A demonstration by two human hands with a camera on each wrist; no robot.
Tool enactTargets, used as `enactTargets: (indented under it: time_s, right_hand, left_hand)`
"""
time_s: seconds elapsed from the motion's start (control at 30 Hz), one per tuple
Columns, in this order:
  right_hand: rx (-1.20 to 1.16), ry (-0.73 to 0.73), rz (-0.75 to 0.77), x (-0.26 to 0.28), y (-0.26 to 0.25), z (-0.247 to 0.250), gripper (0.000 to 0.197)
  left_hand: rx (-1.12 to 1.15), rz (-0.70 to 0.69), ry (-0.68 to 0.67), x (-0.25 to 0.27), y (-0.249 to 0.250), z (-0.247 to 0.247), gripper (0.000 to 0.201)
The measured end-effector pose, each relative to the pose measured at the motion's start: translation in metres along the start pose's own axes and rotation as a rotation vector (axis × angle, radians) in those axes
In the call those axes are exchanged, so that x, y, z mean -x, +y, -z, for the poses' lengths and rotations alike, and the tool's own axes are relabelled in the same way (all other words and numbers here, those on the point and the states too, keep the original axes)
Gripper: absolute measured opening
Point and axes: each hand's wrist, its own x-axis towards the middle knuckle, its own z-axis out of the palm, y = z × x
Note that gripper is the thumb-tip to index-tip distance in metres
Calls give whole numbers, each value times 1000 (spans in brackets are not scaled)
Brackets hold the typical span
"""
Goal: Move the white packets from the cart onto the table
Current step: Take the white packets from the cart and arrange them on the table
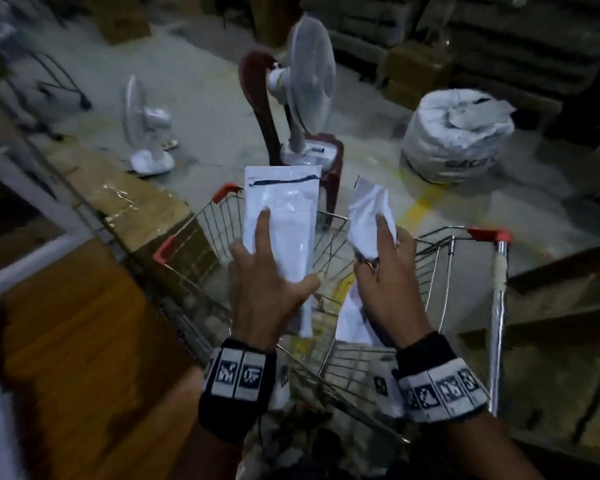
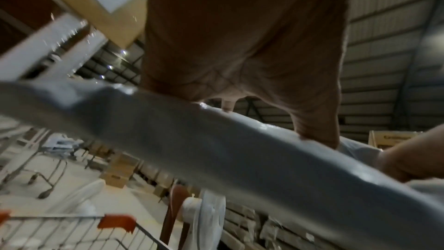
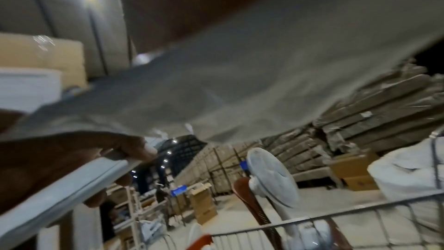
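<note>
**Two packets up, counter not yet reached**

Head view. Held above the cart (image 1: 440, 268), one white packet to each side. Pinched the long packet (image 1: 281, 209) in the left grip (image 1: 264, 271), forefinger laid straight up its face and thumb curled round its lower edge, probably to keep so limp a strip from folding over. Closed the right grip (image 1: 388, 278) round the crumpled packet (image 1: 368, 209) at its waist, top end standing free. Left a third packet (image 1: 354, 317) showing just under the right wrist, over the basket; whether resting there or held too, hard to tell. Kept the wooden counter (image 1: 66, 341) well to the left, beside the cart. Stood beyond the basket: a fan (image 1: 309, 81) on a chair (image 1: 260, 98), a sack (image 1: 454, 133) on the floor.

Left wrist view. Pressed the palm and finger ends down on the long packet (image 2: 192, 149), which ran slantwise across the picture, high over the cart rim (image 2: 72, 235). Blurred, most likely from motion.

Right wrist view. Spread the crumpled packet (image 3: 240, 92) overhead like an awning. Clamped a flat white edge between the fingers (image 3: 134, 149); a second packet or a fold of the same one, impossible to say.

Judged midway: both loads out of the basket, neither yet over the counter.
</note>
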Motion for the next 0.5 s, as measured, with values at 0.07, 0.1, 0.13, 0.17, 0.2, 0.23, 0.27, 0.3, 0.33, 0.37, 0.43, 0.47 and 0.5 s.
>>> enactTargets:
  time_s: [0.07, 0.1, 0.13, 0.17, 0.2, 0.23, 0.27, 0.3, 0.33, 0.37, 0.43, 0.47, 0.5]
  right_hand:
    - [-39, -21, 68, 16, -23, 15, 69]
    - [-56, -38, 105, 25, -34, 21, 70]
    - [-81, -58, 146, 35, -45, 25, 70]
    - [-112, -78, 187, 45, -55, 28, 70]
    - [-145, -97, 224, 54, -65, 30, 70]
    - [-177, -116, 262, 65, -75, 30, 72]
    - [-200, -132, 290, 74, -83, 27, 73]
    - [-226, -146, 309, 83, -90, 23, 75]
    - [-262, -174, 342, 94, -100, 18, 76]
    - [-296, -206, 380, 106, -110, 11, 76]
    - [-365, -299, 435, 130, -132, -3, 74]
    - [-397, -348, 450, 142, -142, -10, 74]
    - [-421, -381, 473, 154, -152, -16, 74]
  left_hand:
    - [24, 0, 91, 36, 4, 20, 123]
    - [14, 2, 141, 54, 4, 29, 122]
    - [-2, 11, 195, 73, 3, 37, 120]
    - [-13, 25, 252, 91, 1, 44, 118]
    - [-15, 47, 302, 108, 0, 51, 115]
    - [-14, 76, 346, 127, -2, 59, 113]
    - [-14, 103, 381, 144, -4, 66, 113]
    - [-24, 123, 413, 159, -8, 72, 114]
    - [-48, 154, 459, 179, -12, 82, 114]
    - [-76, 194, 501, 198, -17, 92, 115]
    - [-125, 296, 576, 232, -30, 113, 118]
    - [-150, 346, 616, 248, -36, 123, 119]
    - [-175, 389, 656, 262, -43, 134, 120]
